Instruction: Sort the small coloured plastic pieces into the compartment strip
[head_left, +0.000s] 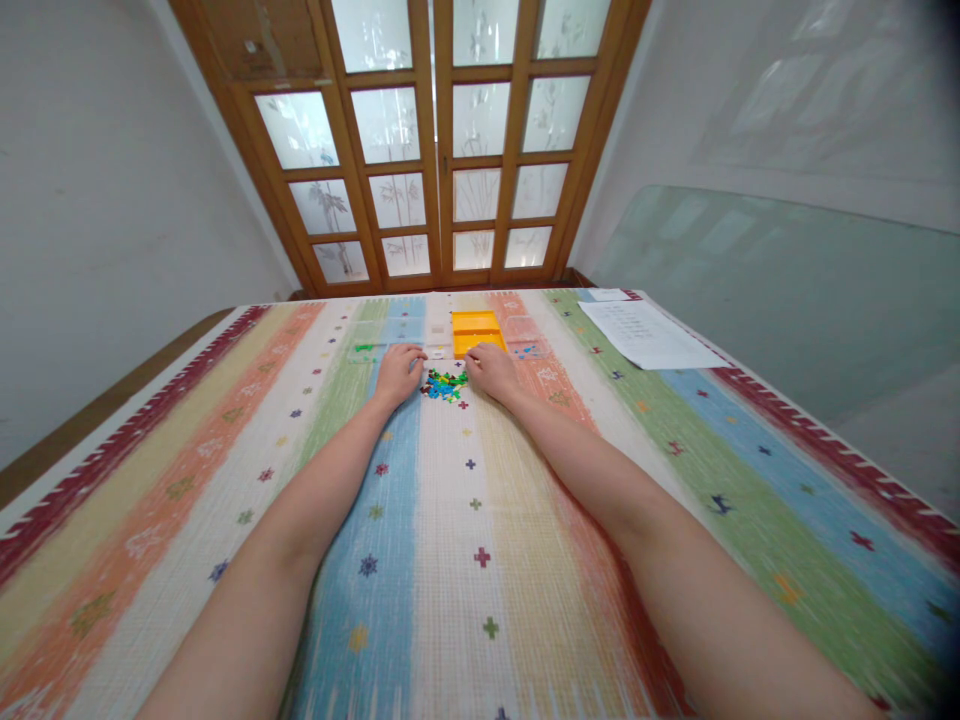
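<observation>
A small pile of blue, green, yellow and dark pieces lies on the striped tablecloth between my hands. My left hand rests at the pile's left side, its fingers curled together; whatever they may hold is too small to make out. On the pile's right, my right hand has its fingers bent inward at the front edge of an open yellow box. Clear containers flank the box: the left one has green pieces, the right one has blue pieces.
White paper sheets lie at the back right of the table. Behind the table's far edge stand wooden doors with glass panes. A pale glass panel leans along the right wall.
</observation>
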